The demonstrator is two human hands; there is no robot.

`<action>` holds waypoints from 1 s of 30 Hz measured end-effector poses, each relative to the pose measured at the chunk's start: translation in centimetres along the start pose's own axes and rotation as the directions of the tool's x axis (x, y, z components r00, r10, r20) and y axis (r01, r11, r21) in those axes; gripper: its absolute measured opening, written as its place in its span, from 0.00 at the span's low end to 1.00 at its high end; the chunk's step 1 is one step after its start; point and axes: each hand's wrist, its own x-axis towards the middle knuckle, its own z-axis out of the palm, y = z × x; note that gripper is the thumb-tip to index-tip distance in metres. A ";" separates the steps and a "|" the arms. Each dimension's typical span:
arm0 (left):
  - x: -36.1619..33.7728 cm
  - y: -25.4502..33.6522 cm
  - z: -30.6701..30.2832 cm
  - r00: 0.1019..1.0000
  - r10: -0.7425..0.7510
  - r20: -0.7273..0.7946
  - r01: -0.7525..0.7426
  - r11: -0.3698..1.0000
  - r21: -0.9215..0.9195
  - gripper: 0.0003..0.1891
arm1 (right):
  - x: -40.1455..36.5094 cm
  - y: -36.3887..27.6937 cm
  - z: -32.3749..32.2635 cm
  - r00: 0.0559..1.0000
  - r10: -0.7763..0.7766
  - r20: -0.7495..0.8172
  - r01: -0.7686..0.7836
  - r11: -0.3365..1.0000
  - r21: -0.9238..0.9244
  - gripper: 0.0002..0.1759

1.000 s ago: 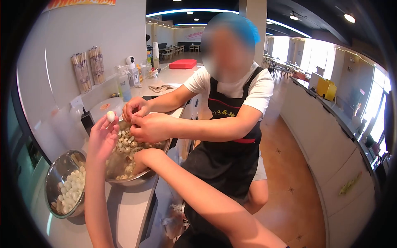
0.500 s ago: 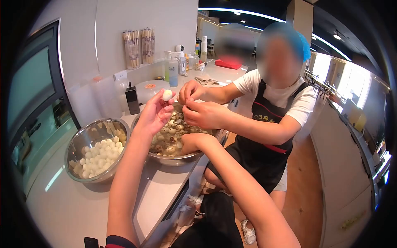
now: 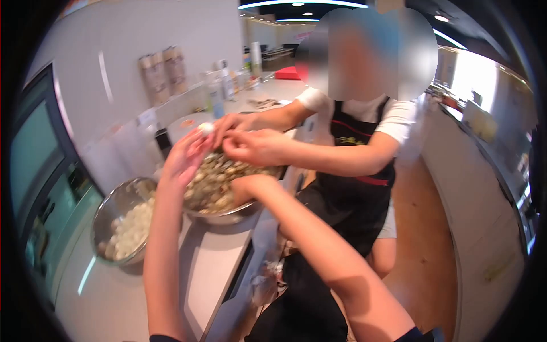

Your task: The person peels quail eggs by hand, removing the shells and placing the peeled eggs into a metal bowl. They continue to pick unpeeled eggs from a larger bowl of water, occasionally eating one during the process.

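A peeled white quail egg [image 3: 205,129] is held in the fingertips of my left hand [image 3: 187,157], raised above the back left side of a large steel bowl [image 3: 219,219]. Speckled quail eggs [image 3: 205,188] in their shells fill that bowl. My right hand [image 3: 250,187] dips into it at the near right, its fingers hidden among the eggs. To the left, a second steel bowl [image 3: 104,219] holds many peeled eggs [image 3: 132,232]. Close beside my left hand, a co-worker's hands [image 3: 242,139] work together over the large bowl; what they hold is too blurred to tell.
Both bowls stand on a pale counter [image 3: 196,268]. Behind them are a black box [image 3: 163,142], bottles [image 3: 215,94] and a red tray [image 3: 288,73]. Chopstick bundles [image 3: 162,74] hang on the wall. A co-worker in a black apron [image 3: 353,165] sits at the right.
The view has swung, so the bowls and hands appear further left, with more blur. My left hand still holds the peeled egg and my right hand stays in the large bowl.
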 end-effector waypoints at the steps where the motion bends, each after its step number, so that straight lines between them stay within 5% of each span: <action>1: 0.1 0.2 -0.1 1.000 -0.002 -0.019 0.003 1.000 0.022 0.10 | 1.0 0.2 -0.1 0.999 -0.035 0.008 0.035 0.999 0.001 0.22; 5: -0.7 -0.3 0.4 0.994 -0.024 0.109 0.014 0.996 0.092 0.12 | 2.7 1.7 1.1 0.978 -0.197 0.062 0.188 0.974 0.127 0.20; 6: -1.8 -0.3 1.6 0.999 -0.030 0.033 0.025 0.991 0.134 0.11 | 2.7 1.7 1.1 0.976 -0.208 0.065 0.197 0.969 0.148 0.20; 10: -2.8 -1.3 2.0 0.989 -0.093 0.115 0.078 0.989 0.125 0.13 | 2.8 2.1 2.0 0.965 -0.151 -0.216 0.176 0.979 0.101 0.18; 12: -2.6 -2.0 1.6 0.988 -0.087 0.128 0.077 0.994 0.078 0.15 | 0.8 1.3 1.4 0.911 -0.088 -0.404 0.190 0.957 0.221 0.16; 15: -2.6 -2.4 2.1 0.989 -0.079 0.122 0.076 0.997 0.027 0.16 | 1.2 1.6 1.5 0.872 -0.182 -0.454 0.313 0.921 0.231 0.14; 18: -2.2 -2.6 2.7 0.987 -0.074 0.141 0.059 0.993 0.106 0.16 | 1.6 1.8 1.7 0.884 -0.203 -0.422 0.305 0.933 0.190 0.13; 21: -2.5 -1.6 2.7 0.990 -0.017 0.142 -0.054 0.875 0.480 0.18 | 1.9 2.1 2.1 0.836 -0.196 -0.512 0.374 0.887 0.270 0.11; 22: -2.4 -1.5 2.5 0.989 -0.011 0.146 -0.060 0.879 0.473 0.18 | 1.9 2.3 2.1 0.837 -0.197 -0.510 0.370 0.892 0.262 0.11; 25: -3.0 -1.1 1.9 0.992 0.023 0.123 -0.107 0.665 0.739 0.17 | 1.8 1.8 2.0 0.864 -0.170 -0.473 0.339 0.892 0.299 0.11; 28: -2.7 -1.9 0.9 0.990 0.084 0.117 -0.144 0.581 0.801 0.15 | 1.9 2.1 2.1 0.878 -0.112 -0.466 0.282 0.907 0.313 0.15; 30: -2.5 -2.0 0.4 0.992 0.094 0.086 -0.126 0.613 0.780 0.15 | 2.6 2.2 2.3 0.808 -0.118 -0.578 0.337 0.896 0.289 0.22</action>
